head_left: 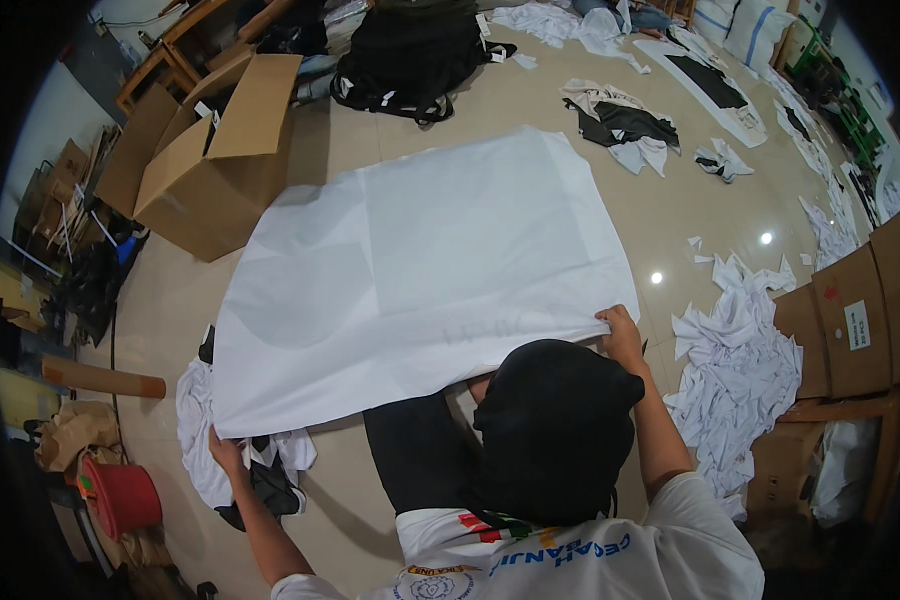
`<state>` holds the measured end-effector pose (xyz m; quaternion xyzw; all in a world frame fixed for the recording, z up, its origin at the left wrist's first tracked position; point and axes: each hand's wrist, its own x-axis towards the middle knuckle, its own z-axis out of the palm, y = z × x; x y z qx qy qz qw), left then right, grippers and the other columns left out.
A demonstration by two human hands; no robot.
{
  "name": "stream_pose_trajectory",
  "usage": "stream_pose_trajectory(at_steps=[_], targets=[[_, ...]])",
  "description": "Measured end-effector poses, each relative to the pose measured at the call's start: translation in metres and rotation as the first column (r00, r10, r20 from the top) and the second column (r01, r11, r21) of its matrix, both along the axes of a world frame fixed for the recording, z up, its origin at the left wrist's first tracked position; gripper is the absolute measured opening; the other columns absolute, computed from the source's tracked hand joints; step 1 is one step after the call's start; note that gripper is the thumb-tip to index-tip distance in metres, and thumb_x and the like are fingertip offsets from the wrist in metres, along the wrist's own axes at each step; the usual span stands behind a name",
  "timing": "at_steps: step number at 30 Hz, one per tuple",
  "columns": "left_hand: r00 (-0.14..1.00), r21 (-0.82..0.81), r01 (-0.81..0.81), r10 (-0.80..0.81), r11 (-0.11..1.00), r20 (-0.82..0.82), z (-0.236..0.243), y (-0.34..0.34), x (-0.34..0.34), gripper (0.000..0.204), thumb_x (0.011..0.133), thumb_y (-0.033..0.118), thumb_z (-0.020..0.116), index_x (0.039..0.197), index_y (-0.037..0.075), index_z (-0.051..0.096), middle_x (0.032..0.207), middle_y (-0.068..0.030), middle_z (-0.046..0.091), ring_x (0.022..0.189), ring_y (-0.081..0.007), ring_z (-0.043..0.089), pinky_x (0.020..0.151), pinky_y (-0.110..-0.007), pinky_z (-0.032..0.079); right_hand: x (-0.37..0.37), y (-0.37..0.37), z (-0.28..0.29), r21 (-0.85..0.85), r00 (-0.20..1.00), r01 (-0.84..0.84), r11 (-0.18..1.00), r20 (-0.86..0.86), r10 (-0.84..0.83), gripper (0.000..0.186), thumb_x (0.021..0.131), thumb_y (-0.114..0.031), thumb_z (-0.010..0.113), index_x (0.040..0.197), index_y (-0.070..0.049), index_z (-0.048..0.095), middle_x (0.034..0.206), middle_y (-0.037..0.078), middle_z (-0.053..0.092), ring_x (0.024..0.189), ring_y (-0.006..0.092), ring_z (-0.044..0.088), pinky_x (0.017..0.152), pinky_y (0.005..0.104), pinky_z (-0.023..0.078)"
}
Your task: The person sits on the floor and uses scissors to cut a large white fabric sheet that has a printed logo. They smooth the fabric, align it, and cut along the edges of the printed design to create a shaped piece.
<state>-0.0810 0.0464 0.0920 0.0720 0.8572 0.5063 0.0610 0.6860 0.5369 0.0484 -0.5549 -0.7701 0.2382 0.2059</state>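
Note:
A large white sheet is spread over the floor in front of me, with faint marks near its close edge. It looks like cloth, though its exact material is hard to tell. My left hand pinches its near left corner, just above white and black cloth pieces on the floor. Farther right, my right hand grips the near right corner between thumb and fingers. Between my hands, the close edge runs past my bent, black-clad legs.
An open cardboard box stands at the sheet's far left, near a black bag. White cloth scraps are heaped at right, beside stacked cartons. A red bucket and cardboard tube are at left. Other people sit at the back.

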Motion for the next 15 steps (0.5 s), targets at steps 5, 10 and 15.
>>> stream_pose_trajectory(at_steps=[5, 10, 15], targets=[[0.988, -0.097, 0.144, -0.138, 0.985, 0.066, -0.063, -0.012, 0.04, 0.039, 0.107, 0.005, 0.046, 0.142, 0.004, 0.063, 0.114, -0.0111, 0.074, 0.076, -0.02, 0.074, 0.056, -0.032, 0.057, 0.025, -0.018, -0.037, 0.008, 0.987, 0.133, 0.991, 0.093, -0.133, 0.036, 0.082, 0.002, 0.069, 0.117, -0.005, 0.076, 0.119, 0.016, 0.07, 0.114, 0.0411, 0.069, 0.099, 0.0471, 0.057], [0.989, -0.221, 0.11, -0.085, 0.969, 0.123, -0.095, -0.024, 0.071, 0.031, 0.109, 0.02, 0.067, 0.135, 0.003, 0.065, 0.121, -0.0103, 0.064, 0.09, -0.0217, 0.071, 0.067, -0.033, 0.059, 0.034, -0.026, -0.052, 0.072, 0.984, 0.164, 0.984, 0.052, -0.168, 0.031, 0.085, -0.001, 0.071, 0.116, -0.001, 0.075, 0.117, 0.02, 0.071, 0.109, 0.044, 0.069, 0.097, 0.0496, 0.056], [0.9, -0.325, 0.306, -0.383, 0.895, -0.208, -0.115, 0.025, 0.129, 0.087, 0.084, 0.016, 0.092, 0.156, 0.0, 0.046, 0.152, -0.0233, 0.044, 0.136, -0.0364, 0.055, 0.099, -0.044, 0.059, 0.039, -0.005, -0.065, 0.046, 0.936, 0.348, 0.936, 0.042, -0.35, 0.024, 0.099, -0.016, 0.069, 0.115, 0.001, 0.076, 0.113, 0.022, 0.071, 0.103, 0.0425, 0.07, 0.092, 0.0503, 0.056]])
